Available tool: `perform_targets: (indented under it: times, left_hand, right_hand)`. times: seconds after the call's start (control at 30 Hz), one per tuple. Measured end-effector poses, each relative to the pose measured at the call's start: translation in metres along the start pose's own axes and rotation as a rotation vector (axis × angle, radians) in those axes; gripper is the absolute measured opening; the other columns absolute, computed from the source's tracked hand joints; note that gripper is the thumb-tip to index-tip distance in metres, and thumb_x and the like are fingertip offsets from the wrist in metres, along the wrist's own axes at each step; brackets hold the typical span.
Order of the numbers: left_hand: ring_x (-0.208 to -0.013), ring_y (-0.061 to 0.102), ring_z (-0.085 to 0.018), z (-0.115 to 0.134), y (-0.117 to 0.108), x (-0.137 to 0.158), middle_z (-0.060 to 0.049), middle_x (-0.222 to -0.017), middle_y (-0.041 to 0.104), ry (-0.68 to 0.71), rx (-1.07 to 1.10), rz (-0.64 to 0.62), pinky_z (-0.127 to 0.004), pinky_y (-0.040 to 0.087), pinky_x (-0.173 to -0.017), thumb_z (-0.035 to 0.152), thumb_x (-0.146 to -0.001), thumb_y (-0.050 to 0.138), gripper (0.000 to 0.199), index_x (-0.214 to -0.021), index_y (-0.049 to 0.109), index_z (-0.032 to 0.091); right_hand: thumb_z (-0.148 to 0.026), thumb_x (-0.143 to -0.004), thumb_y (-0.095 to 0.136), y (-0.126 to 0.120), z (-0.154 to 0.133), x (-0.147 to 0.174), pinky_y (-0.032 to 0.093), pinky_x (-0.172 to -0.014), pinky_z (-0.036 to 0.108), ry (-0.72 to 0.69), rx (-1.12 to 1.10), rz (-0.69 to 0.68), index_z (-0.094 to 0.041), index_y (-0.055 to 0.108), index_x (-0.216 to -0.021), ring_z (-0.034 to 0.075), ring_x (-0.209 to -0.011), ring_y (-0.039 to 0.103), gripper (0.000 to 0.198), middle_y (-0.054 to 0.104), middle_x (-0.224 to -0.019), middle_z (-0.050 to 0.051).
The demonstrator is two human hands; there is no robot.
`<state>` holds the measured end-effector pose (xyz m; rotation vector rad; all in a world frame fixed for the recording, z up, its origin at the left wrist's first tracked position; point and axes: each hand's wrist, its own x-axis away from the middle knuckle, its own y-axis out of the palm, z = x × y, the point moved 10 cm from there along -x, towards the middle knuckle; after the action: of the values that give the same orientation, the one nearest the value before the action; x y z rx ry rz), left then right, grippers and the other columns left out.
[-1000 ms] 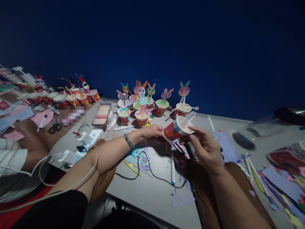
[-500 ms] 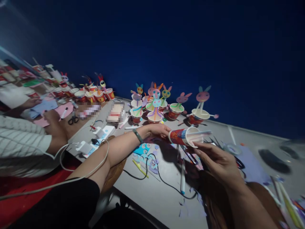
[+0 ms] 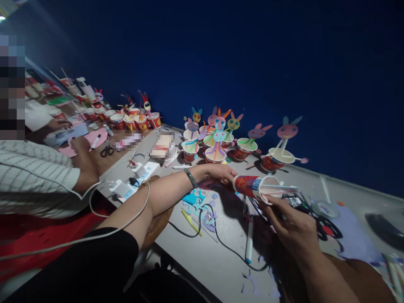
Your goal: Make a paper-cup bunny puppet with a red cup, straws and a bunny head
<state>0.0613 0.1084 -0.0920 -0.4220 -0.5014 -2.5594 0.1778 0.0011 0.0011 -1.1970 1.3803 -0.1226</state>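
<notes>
A red patterned paper cup [image 3: 248,185] lies sideways in the air above the table, its open mouth toward the right. My left hand [image 3: 221,172] has its fingertips at the cup's bottom end. At the rim, my right hand [image 3: 296,221] pinches with thumb and fingers. Pale strips [image 3: 282,188] stick out of the mouth; what they join to inside is hidden. Below the cup are a white marker with a blue end [image 3: 249,244], a black cord and purple paper scraps [image 3: 259,284].
Behind, several cups bear paper rabbit heads [image 3: 287,130] along the blue wall. A power strip [image 3: 139,181] with chargers sits left, its white cable crossing over my left arm. A co-worker's hand [image 3: 80,147] rests over pink paper. Tape [image 3: 325,209] and scissors [image 3: 328,230] lie right.
The view has swung slightly left, so everything sits further right in it. Both hands still hold the cup in much the same pose.
</notes>
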Motion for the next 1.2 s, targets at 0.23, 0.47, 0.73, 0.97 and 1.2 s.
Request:
perform_targets:
  times: [0.23,0.47,0.73,0.97,1.2]
  left_hand:
    - [-0.047,0.046,-0.006,-0.002,0.001,-0.005,0.002,-0.053,0.057,-0.004,0.003,0.024,-0.017,0.036,-0.050,0.003,-0.063,0.070,0.009,-0.066,0.066,0.011]
    - [-0.044,0.037,-0.003,-0.002,0.009,-0.006,0.003,-0.049,0.052,0.011,-0.011,-0.038,-0.016,0.027,-0.046,0.009,-0.062,0.073,0.008,-0.065,0.065,0.009]
    - [-0.043,0.035,-0.003,-0.005,0.015,-0.008,0.008,-0.044,0.046,-0.012,-0.030,-0.046,-0.018,0.038,-0.051,0.012,-0.058,0.076,0.013,-0.068,0.068,0.011]
    - [-0.043,0.036,-0.003,-0.005,0.012,-0.008,0.007,-0.044,0.045,0.002,-0.023,-0.016,-0.018,0.037,-0.051,0.011,-0.061,0.076,0.011,-0.064,0.066,0.011]
    - [-0.042,0.037,-0.003,-0.005,0.012,-0.009,0.007,-0.045,0.050,-0.006,0.003,-0.004,-0.021,0.044,-0.056,0.008,-0.062,0.074,0.009,-0.069,0.069,0.011]
  right_hand:
    - [-0.027,-0.092,0.067,-0.016,-0.016,0.002,0.042,-0.047,0.028,-0.091,0.286,0.170,-0.020,0.074,-0.102,0.016,-0.056,0.061,0.014,0.067,-0.069,0.003]
    - [-0.019,-0.086,0.074,-0.027,-0.026,-0.003,0.054,-0.064,0.027,-0.107,0.134,0.249,-0.022,0.071,-0.101,0.016,-0.073,0.068,0.016,0.071,-0.091,0.006]
    - [-0.020,-0.083,0.077,-0.030,-0.014,-0.005,0.044,-0.049,0.026,0.073,-0.072,0.252,-0.023,0.069,-0.098,0.012,-0.054,0.058,0.017,0.075,-0.087,0.003]
    - [-0.028,-0.087,0.071,-0.028,-0.002,-0.006,0.045,-0.052,0.028,0.194,-0.070,0.185,-0.024,0.070,-0.090,0.015,-0.055,0.061,0.005,0.074,-0.078,0.002]
    - [-0.033,-0.094,0.057,-0.021,0.000,-0.005,0.049,-0.057,0.030,0.187,0.073,0.101,-0.024,0.067,-0.089,0.018,-0.063,0.067,0.015,0.074,-0.077,0.005]
